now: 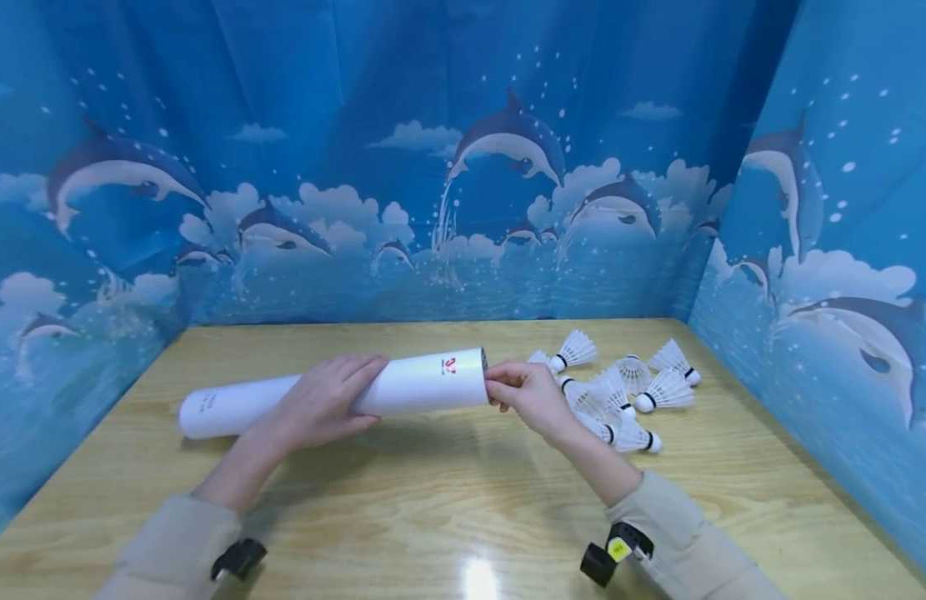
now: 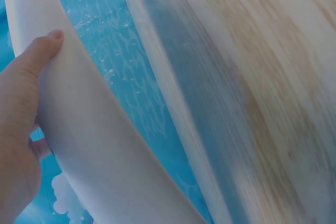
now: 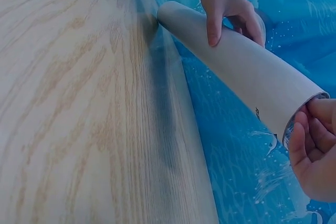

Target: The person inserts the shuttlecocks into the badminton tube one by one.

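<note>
A long white tube (image 1: 425, 379) with a small red logo lies across the table in the head view, its open end tilted up toward the right. My left hand (image 1: 327, 400) grips it around the middle, the thumb on the near side, as the left wrist view also shows. At the tube's mouth is my right hand (image 1: 530, 398), fingers curled and fingertips just inside the rim in the right wrist view. I cannot tell whether these fingers hold something, since the mouth hides it. Several white shuttlecocks (image 1: 667, 392) with dark bands lie in a loose pile beside the right hand.
The wooden table (image 1: 402, 517) ends at the back against a blue dolphin-print curtain (image 1: 342, 192), which also closes the right and left sides. Dark wrist straps (image 1: 633, 542) sit over both beige sleeves.
</note>
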